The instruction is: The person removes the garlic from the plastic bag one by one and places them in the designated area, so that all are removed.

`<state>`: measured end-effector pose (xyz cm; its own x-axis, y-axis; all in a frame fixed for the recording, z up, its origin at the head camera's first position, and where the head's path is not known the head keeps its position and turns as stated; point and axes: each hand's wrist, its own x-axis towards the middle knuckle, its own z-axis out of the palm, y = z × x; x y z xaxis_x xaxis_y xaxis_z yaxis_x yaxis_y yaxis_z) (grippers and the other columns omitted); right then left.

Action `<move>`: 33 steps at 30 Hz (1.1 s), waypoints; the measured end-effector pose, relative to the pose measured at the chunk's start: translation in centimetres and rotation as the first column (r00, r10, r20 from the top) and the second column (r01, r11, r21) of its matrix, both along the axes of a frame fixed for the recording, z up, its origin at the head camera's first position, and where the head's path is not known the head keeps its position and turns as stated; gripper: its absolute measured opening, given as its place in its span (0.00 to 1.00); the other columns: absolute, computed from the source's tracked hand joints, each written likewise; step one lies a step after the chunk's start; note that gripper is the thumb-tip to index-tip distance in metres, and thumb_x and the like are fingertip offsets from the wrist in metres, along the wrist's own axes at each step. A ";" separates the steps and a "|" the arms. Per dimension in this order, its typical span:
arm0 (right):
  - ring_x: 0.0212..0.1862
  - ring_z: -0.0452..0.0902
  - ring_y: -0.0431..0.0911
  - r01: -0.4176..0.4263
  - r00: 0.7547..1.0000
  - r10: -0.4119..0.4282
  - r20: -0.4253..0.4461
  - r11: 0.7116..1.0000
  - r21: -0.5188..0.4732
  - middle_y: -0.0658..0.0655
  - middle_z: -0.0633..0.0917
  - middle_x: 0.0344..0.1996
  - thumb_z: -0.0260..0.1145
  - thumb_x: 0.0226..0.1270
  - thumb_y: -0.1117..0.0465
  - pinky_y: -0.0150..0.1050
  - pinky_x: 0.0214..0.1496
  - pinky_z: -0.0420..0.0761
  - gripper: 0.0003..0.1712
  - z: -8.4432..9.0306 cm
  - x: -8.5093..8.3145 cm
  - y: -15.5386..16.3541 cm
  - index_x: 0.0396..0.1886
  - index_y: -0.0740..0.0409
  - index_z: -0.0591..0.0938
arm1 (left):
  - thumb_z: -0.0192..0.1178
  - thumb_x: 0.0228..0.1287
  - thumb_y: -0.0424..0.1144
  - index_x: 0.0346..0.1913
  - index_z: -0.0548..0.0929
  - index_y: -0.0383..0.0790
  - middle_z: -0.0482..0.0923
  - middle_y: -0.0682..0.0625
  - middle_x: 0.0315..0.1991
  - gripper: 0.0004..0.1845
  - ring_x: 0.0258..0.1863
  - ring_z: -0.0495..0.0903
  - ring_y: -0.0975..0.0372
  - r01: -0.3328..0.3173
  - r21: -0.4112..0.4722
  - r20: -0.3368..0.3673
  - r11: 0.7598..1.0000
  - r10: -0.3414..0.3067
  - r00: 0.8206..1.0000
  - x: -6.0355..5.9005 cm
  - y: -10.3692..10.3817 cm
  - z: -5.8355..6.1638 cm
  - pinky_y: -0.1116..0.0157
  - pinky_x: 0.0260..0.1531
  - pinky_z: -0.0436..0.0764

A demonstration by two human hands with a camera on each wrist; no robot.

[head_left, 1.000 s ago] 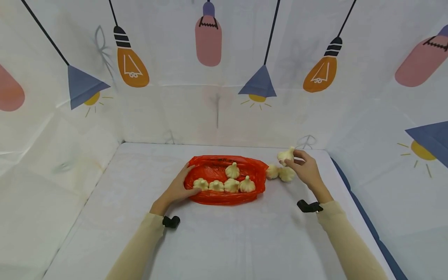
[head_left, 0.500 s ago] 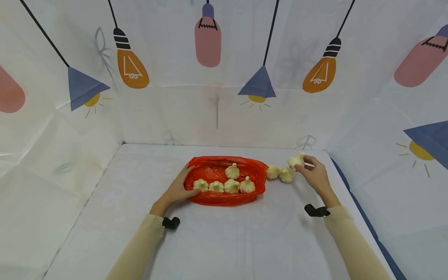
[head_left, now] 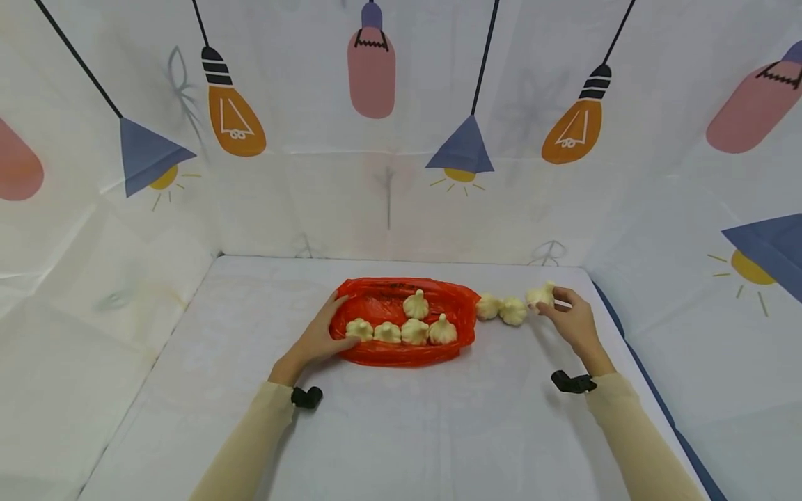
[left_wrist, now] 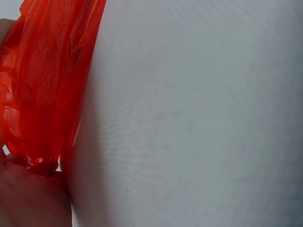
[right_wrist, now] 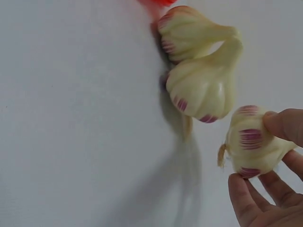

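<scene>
1. Garlic fills our right hand (head_left: 573,320): its grip pinches one garlic bulb (head_left: 540,295) between thumb and fingertips (right_wrist: 284,125), low over the white table (head_left: 401,431), at the right end of a short row.
2. Two loose garlic bulbs (head_left: 501,308) lie on the table between that held bulb and the red plastic bag (head_left: 382,299). From the head view we see them side by side, just right of the bag's edge.
3. The right wrist view shows what the head view cannot: purple streaks on the skins, the held bulb apart from its neighbour by a narrow gap, and the two loose bulbs touching each other.
4. Our left hand (head_left: 319,337) rests on the bag's left end, fingers laid along the plastic. In the left wrist view we see only crumpled red plastic against the palm, so we cannot tell whether that grip pinches the bag or merely presses it.
5. Five bagged bulbs (head_left: 401,327) sit on the red plastic, four in a front row and one behind.
</scene>
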<state>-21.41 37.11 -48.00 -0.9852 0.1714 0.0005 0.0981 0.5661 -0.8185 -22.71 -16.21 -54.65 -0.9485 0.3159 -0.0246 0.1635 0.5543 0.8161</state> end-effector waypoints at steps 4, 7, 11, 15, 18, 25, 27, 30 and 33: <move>0.68 0.72 0.69 0.021 1.000 -0.021 0.021 1.000 0.017 0.74 0.69 0.71 0.66 0.74 0.51 0.13 0.39 0.71 0.40 -0.7 0.3 0.4 0.75 0.70 0.66 | 0.74 0.57 0.56 0.82 0.56 0.48 0.39 0.46 0.85 0.54 0.83 0.45 0.43 0.001 -0.004 -0.006 1.000 -0.001 1.000 -0.1 0.0 0.1 0.35 0.75 0.57; 0.67 0.72 0.70 0.035 0.999 -0.036 0.028 0.999 0.033 0.75 0.69 0.71 0.66 0.74 0.51 0.13 0.39 0.70 0.40 -1.2 0.5 0.8 0.74 0.71 0.66 | 0.74 0.58 0.56 0.82 0.56 0.48 0.39 0.45 0.85 0.54 0.83 0.46 0.43 0.005 -0.006 -0.007 1.000 -0.005 1.000 -0.1 0.0 0.1 0.35 0.75 0.57; 0.66 0.73 0.70 0.047 0.998 -0.048 0.032 0.997 0.056 0.76 0.71 0.69 0.67 0.74 0.51 0.14 0.38 0.70 0.39 -1.9 0.6 1.1 0.73 0.71 0.67 | 0.74 0.58 0.57 0.82 0.55 0.48 0.39 0.46 0.85 0.54 0.83 0.46 0.43 0.007 -0.013 0.004 1.000 -0.007 1.000 -0.1 0.0 0.2 0.34 0.74 0.58; 0.66 0.74 0.69 0.051 0.997 -0.054 0.048 0.997 0.063 0.75 0.71 0.69 0.67 0.74 0.50 0.14 0.38 0.70 0.40 -2.3 0.7 1.1 0.73 0.70 0.67 | 0.73 0.58 0.57 0.82 0.54 0.49 0.39 0.47 0.85 0.55 0.83 0.46 0.44 0.003 -0.029 0.005 1.000 -0.003 1.000 -0.1 0.0 0.4 0.35 0.74 0.58; 0.67 0.73 0.68 0.053 0.996 -0.057 0.063 0.996 0.067 0.74 0.71 0.70 0.67 0.74 0.50 0.14 0.38 0.69 0.40 -2.4 0.6 1.1 0.74 0.70 0.66 | 0.73 0.58 0.57 0.83 0.54 0.49 0.39 0.46 0.85 0.55 0.83 0.46 0.43 0.003 -0.028 0.000 1.000 -0.003 1.000 -0.1 0.0 0.5 0.34 0.74 0.58; 0.67 0.72 0.69 0.031 0.996 -0.039 0.080 0.995 0.094 0.76 0.70 0.70 0.66 0.75 0.49 0.15 0.39 0.69 0.40 -2.8 0.3 1.0 0.74 0.70 0.65 | 0.73 0.58 0.57 0.82 0.55 0.50 0.39 0.47 0.85 0.55 0.83 0.46 0.44 -0.002 -0.016 0.011 1.000 0.002 1.000 0.1 0.0 0.4 0.35 0.75 0.58; 0.67 0.72 0.69 0.023 0.996 -0.030 0.079 0.995 0.092 0.76 0.70 0.70 0.66 0.75 0.49 0.15 0.39 0.70 0.41 -2.8 0.2 1.0 0.75 0.70 0.64 | 0.73 0.57 0.58 0.82 0.55 0.50 0.39 0.47 0.85 0.55 0.83 0.46 0.44 -0.003 -0.015 0.009 1.000 0.004 1.000 0.2 0.0 0.3 0.34 0.74 0.58; 0.68 0.72 0.69 0.013 0.997 -0.020 0.080 0.996 0.083 0.76 0.69 0.71 0.66 0.75 0.49 0.15 0.40 0.70 0.41 -2.9 0.1 1.0 0.75 0.70 0.64 | 0.73 0.57 0.58 0.82 0.55 0.51 0.39 0.47 0.86 0.55 0.83 0.46 0.44 -0.005 -0.017 0.006 1.000 0.005 1.000 0.1 0.0 0.2 0.34 0.74 0.58; 0.68 0.72 0.70 0.007 0.996 -0.013 0.085 0.997 0.072 0.77 0.68 0.71 0.66 0.75 0.48 0.16 0.40 0.71 0.41 -3.0 -0.1 0.9 0.75 0.70 0.64 | 0.73 0.57 0.58 0.82 0.55 0.51 0.39 0.47 0.86 0.55 0.83 0.46 0.44 -0.005 -0.016 0.005 1.000 0.005 1.000 0.1 0.0 0.1 0.34 0.74 0.58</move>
